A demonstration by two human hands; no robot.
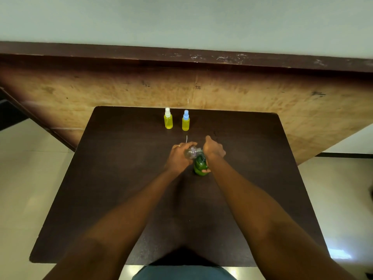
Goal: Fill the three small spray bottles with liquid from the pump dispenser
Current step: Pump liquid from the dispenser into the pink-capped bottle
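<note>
Farther back, two yellow-filled spray bottles (168, 121) (185, 123).

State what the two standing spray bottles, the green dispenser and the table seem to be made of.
White-capped spray bottle and blue-capped spray bottle: likely clear plastic; yellow liquid shows through, caps opaque. Green dispenser: translucent glossy plastic, judging by highlights. Table: dark, matte, wood or laminate; cannot tell which.
</note>
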